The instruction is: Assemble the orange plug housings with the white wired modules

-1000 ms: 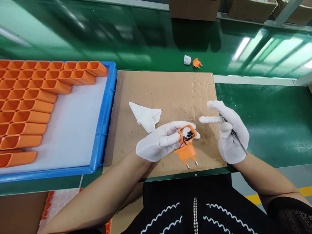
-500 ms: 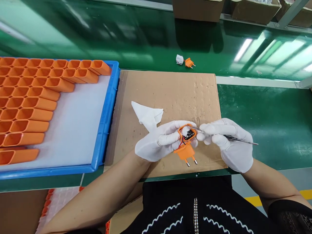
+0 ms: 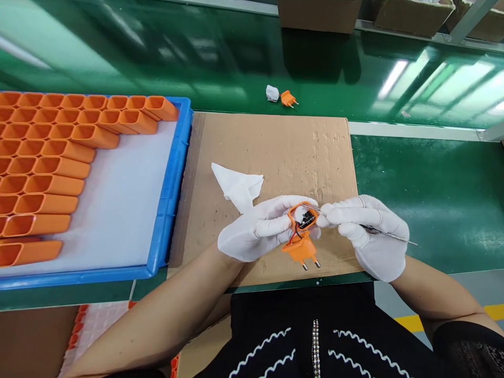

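Note:
In my gloved left hand [image 3: 262,231] is an orange charger housing [image 3: 290,214], its open end toward me. A dark circuit board [image 3: 307,219] and something white show inside it. By red and black wires an orange two-pin plug piece [image 3: 300,249] hangs below the opening, its metal pins pointing down. My gloved right hand [image 3: 366,231] pinches a thin metal pick [image 3: 388,235], whose tip reaches the upper rim of the housing. A folded white cloth [image 3: 238,184] lies on the cardboard sheet [image 3: 275,142], beyond my left hand.
At the left a blue tray [image 3: 167,194] holds rows of orange housings [image 3: 59,168] standing on a white liner. On the green surface behind the cardboard lie a white block [image 3: 272,93] and an orange plug piece [image 3: 289,98]. Cardboard boxes [image 3: 318,16] stand at the back.
The white block and orange plug piece at the back have shifted left. The pick's rear end has dipped slightly, with my right hand tilting a little. My left hand stays nearly still.

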`<state>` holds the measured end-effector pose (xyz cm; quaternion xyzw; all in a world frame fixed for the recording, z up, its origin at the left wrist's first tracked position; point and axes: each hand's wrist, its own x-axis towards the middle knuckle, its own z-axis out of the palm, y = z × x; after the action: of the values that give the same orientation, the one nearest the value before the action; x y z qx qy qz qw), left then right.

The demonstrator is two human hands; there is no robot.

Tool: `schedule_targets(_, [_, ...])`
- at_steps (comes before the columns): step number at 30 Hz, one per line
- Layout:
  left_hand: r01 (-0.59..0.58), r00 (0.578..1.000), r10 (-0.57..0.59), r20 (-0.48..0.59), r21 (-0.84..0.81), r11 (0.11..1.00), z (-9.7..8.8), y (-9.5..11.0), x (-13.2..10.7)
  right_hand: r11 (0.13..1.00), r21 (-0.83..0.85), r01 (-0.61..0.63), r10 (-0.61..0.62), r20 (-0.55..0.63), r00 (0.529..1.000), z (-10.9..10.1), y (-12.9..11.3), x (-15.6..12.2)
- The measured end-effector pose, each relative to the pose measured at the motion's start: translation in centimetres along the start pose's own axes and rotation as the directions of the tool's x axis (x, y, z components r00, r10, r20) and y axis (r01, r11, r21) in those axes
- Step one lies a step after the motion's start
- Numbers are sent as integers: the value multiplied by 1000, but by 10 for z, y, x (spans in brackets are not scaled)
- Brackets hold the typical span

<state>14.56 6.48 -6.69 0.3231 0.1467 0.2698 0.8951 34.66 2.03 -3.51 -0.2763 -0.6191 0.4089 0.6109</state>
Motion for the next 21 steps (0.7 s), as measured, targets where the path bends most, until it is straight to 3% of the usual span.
schedule_targets(12, [-11,999,9,31,56,998,1,2,2,987,-158,26,-42,-99,994,0,2,-9])
schedule_targets(16, [-122,991,129,-45,137,983,-3,1,0,977,-201,70,-95,-117,989,-4,3,-10])
schedule_targets(21, [-292,956,291,46,259,921,-10,1,4,987,-155,51,-69,-116,991,-3,-4,-10])
